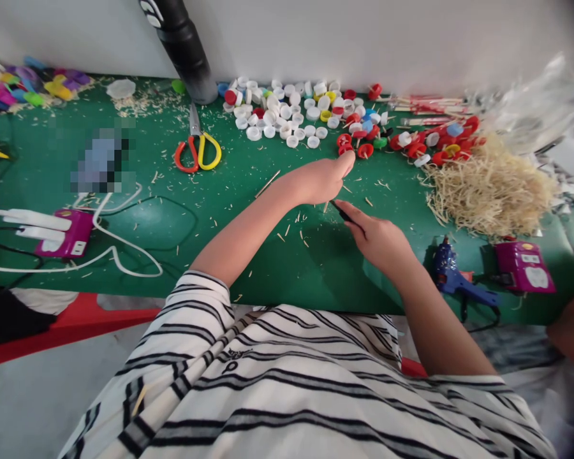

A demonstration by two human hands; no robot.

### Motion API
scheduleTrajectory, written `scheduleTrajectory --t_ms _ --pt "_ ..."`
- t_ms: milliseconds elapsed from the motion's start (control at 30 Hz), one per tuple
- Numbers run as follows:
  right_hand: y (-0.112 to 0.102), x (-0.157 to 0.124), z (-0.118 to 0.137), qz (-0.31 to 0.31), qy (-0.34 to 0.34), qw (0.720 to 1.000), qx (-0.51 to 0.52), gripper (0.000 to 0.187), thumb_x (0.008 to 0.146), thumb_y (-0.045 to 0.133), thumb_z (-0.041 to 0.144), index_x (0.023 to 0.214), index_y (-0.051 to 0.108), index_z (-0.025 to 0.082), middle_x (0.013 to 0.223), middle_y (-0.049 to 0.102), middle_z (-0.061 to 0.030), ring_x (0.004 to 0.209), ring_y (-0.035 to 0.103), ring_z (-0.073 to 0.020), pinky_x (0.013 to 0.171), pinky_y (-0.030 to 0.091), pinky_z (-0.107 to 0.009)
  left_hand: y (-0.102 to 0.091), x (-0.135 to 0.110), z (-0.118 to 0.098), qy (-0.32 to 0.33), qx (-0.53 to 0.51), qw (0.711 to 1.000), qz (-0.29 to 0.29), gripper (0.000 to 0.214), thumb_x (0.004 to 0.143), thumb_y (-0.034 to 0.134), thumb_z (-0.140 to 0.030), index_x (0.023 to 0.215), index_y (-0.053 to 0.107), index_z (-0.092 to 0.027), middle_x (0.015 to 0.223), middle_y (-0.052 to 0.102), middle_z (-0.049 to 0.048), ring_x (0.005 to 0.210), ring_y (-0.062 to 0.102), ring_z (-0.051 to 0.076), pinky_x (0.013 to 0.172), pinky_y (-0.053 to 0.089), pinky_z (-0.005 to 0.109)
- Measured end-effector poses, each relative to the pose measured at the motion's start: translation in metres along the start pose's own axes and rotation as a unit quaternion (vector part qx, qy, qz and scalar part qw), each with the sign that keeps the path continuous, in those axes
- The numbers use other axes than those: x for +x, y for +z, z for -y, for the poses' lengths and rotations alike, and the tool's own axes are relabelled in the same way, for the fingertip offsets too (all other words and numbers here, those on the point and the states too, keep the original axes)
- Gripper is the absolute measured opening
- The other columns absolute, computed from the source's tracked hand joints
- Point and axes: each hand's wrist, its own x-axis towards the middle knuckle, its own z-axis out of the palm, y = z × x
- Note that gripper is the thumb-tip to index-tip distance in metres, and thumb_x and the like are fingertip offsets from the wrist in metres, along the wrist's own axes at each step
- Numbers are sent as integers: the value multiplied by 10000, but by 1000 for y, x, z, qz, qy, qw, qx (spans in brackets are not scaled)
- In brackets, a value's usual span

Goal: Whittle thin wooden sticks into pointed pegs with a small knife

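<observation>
My left hand (323,180) is closed, its fingertips beside a red bottle cap (344,139) at the edge of the cap pile. What it grips, if anything, is hidden by the hand. A short pale wood piece (326,207) shows just below it. My right hand (382,237) is closed round a slim black tool (342,211), which points up and left towards the left hand; its tip is too small to make out. Several red caps with short sticks through them, such as this red cap (365,151), lie just beyond my hands.
White caps (282,115) lie behind my hands. Scissors (198,150) and a black bottle (186,57) are to the left, with a purple power adapter (79,233) and cables. Wood shavings (492,185), a blue glue gun (459,277) and another person's arm (571,331) are to the right.
</observation>
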Motion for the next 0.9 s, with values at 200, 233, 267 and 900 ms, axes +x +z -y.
scheduleTrajectory --t_ms 200,233,267,900 --pt "-6 7 -1 -5 16 1000 -19 563 1061 368 405 1622 409 400 1062 781 -46 766 689 -224 592 430 -291 3 2 -3 -7 35 999 -2 268 934 316 -113 1156 434 -206 713 422 4 577 320 160 599 223 361" --pt "-5 7 -1 -2 17 1000 -1 573 1058 370 401 1630 399 388 1039 786 -47 733 679 -220 595 439 -295 4 2 -3 -7 36 999 -3 277 934 315 -113 1166 437 -204 717 423 5 579 319 160 600 224 360" --pt "-3 8 -1 -1 17 1000 20 582 1055 372 400 1636 388 377 1033 789 -49 708 671 -217 603 454 -303 4 2 -3 -5 35 999 -3 282 935 313 -113 1172 440 -202 721 423 5 580 317 159 601 225 360" --pt "12 -5 4 70 54 996 -25 567 1045 374 401 1609 431 411 1050 791 -60 800 722 -272 650 512 -347 3 5 10 -15 40 999 -23 256 942 320 -130 1157 442 -197 740 418 8 590 305 149 627 236 353"
